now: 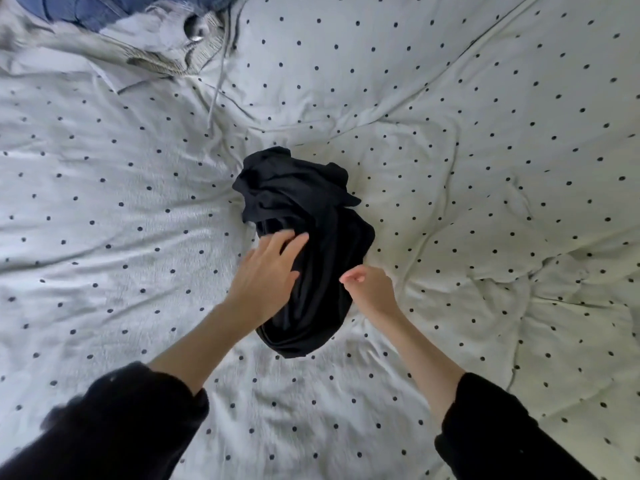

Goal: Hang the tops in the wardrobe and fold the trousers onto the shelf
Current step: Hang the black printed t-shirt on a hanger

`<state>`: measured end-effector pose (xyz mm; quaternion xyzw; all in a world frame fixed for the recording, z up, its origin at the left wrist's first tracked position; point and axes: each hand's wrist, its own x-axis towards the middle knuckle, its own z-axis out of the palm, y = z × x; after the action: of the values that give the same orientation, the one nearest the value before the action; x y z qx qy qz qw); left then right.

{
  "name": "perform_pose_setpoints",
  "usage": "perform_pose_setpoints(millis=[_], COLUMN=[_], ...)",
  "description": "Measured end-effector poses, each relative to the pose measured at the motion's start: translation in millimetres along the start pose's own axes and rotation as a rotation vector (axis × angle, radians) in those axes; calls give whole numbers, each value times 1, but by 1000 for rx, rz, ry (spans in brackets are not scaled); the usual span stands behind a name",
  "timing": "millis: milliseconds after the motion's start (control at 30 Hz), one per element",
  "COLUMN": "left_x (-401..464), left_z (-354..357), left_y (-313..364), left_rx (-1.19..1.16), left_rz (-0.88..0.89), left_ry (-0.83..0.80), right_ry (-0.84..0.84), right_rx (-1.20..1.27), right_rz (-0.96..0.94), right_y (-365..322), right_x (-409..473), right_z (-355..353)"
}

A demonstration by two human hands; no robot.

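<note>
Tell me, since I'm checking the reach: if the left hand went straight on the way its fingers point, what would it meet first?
The left hand already has its straight fingers on the crumpled black garment; going on up and right, it would likely just press further into that cloth.

A bed fills the whole view, covered by a white duvet printed with small dark dots and rumpled into soft creases, deepest toward the right side. Near the middle lies a crumpled black garment, bunched into a long heap running toward the near edge; what kind of garment it is cannot be told. At the far left edge rests a pile of clothes: a light grey garment with a drawstring cord trailing down onto the duvet, and a blue denim piece lying partly over it at the very top of the view. The pile and the black garment lie well apart.
</note>
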<state>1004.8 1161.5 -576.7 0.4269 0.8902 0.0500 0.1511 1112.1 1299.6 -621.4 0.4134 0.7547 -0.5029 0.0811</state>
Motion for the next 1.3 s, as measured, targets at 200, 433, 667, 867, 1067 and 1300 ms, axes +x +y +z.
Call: perform_pose_setpoints(millis=[200,433,667,867,1067,1300], left_x=[7,-47,-45,-10,-26,-101], left_z=[11,0,-12,5,19,-21], left_y=[18,38,19,16,26,29], left_rx=[109,-45,30,-112,-153,-276], left_rz=[-166,55,-48,-223,-133,-86], left_ry=[-405,-774,-367,22,-130,66], right_ry=[46,-30,-27,103,140,194], right_rx=[67,-44,-125,-233,-334,-485], right_rz=[62,9,-14,-125,89,22], right_y=[18,-1,6,31,55,5], right_x=[-3,39,25,-38,-79,-106], right_z=[-21,-31,-26,-47,-65,-75])
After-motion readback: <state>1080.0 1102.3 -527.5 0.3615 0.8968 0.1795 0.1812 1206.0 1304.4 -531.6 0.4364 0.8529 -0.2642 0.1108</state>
